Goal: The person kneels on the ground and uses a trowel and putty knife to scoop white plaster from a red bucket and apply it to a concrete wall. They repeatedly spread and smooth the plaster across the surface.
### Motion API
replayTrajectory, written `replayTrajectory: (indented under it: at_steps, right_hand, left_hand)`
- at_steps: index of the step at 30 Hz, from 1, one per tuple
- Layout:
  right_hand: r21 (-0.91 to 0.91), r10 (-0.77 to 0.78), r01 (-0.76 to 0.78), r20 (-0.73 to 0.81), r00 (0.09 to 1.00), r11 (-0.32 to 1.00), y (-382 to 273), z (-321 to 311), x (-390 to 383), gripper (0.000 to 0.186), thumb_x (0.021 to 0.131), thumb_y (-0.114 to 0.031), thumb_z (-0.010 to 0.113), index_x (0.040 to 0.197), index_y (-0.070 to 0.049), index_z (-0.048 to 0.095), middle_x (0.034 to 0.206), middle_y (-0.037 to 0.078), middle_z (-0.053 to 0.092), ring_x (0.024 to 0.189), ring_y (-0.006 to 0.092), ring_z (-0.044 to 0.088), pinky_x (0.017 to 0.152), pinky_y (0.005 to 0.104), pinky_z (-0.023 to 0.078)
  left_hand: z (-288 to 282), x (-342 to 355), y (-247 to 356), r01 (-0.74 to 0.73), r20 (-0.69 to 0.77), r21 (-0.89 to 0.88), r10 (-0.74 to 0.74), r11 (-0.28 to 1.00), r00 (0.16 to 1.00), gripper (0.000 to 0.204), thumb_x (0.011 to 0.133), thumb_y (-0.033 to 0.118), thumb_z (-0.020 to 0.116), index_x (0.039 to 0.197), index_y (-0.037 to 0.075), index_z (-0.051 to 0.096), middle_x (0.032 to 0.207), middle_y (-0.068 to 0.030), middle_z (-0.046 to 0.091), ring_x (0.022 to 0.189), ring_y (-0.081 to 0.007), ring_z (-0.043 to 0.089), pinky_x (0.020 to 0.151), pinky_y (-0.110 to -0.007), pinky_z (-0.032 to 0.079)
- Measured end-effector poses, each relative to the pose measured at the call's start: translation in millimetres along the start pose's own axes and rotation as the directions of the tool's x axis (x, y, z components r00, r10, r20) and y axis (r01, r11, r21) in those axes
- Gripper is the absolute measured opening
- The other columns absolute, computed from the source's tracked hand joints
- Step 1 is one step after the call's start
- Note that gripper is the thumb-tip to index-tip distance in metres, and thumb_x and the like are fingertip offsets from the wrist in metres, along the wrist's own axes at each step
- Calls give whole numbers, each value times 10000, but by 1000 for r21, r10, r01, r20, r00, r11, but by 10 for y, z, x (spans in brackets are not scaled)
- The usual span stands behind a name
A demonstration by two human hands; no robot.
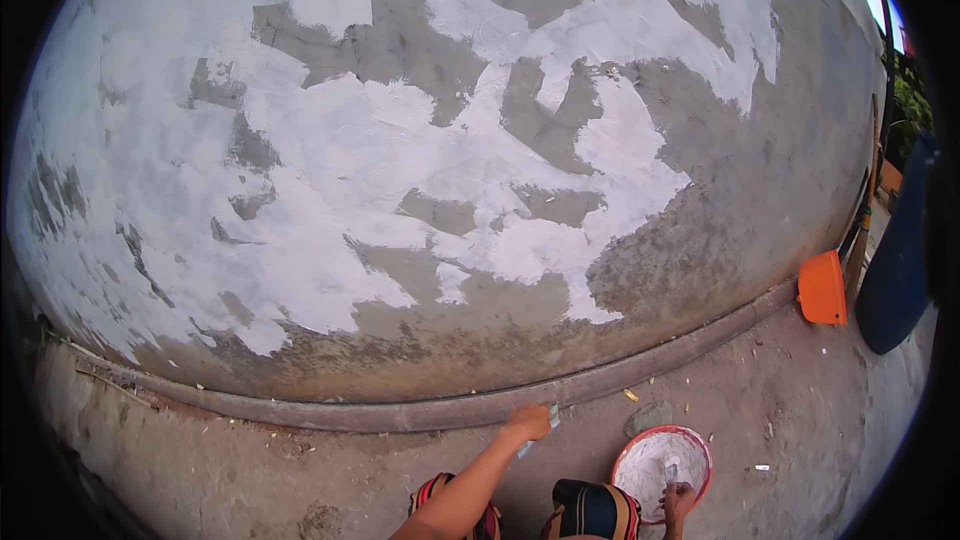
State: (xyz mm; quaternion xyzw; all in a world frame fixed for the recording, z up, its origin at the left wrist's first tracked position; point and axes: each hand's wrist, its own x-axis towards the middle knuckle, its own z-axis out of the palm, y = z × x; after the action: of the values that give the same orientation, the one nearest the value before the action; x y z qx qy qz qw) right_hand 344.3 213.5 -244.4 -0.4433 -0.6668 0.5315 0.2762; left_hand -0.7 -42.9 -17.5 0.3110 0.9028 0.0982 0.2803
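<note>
My left hand (530, 423) is closed round a flat pale-green tool (553, 416), held out low in front of the wall (460, 190). Below right, my right hand (678, 500) grips a small scraper (671, 471) over a red-rimmed basin (640, 452) of white paste. The grey wall carries uneven patches of white coating, thicker toward the left and middle, with bare cement showing between them and on the right. My knees in striped cloth show at the lower edge, beside the basin.
A low ledge (400, 416) runs along the wall's foot above dusty ground (250, 480). At the right stand an orange dustpan (822, 290), long poles (862, 230) and a large dark-blue object (895, 250). A stone (650, 415) lies behind the basin; a thin stick (115, 385) lies far left.
</note>
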Motion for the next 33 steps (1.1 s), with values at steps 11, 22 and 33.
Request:
replayTrajectory:
  at_steps: [11, 22, 33]
  right_hand:
    - [141, 141, -137, -20, 990, 981, -1128, 3, -158, 174, 874, -161, 572, 907, 5, 611, 762, 85, 667, 546, 121, 602, 435, 234, 441]
    - [418, -41, 38, -1, 999, 908, -1671, -281, -121, 150, 901, -133, 558, 978, -27, 632, 801, 64, 654, 635, 115, 629, 513, 228, 459]
    - [518, -245, 189, 41, 969, 834, -2398, -283, -94, 152, 883, -119, 557, 981, -25, 624, 818, 83, 671, 654, 139, 629, 564, 251, 473]
  left_hand:
    - [-203, -23, 78, 0, 19, 46, -1, 999, 1000, 552, 835, 96, 461, 1384, 40, 441, 1172, -259, 610, 1130, -403, 569, 974, -470, 434]
    - [-121, 28, 73, -48, 11, 87, 47, 995, 999, 559, 797, 60, 455, 1355, 30, 461, 1113, -301, 613, 1082, -438, 581, 947, -500, 434]
    - [-28, 93, 21, -41, 15, 79, 40, 996, 999, 459, 816, 100, 494, 1272, 63, 542, 1115, -252, 637, 1092, -400, 594, 948, -484, 447]
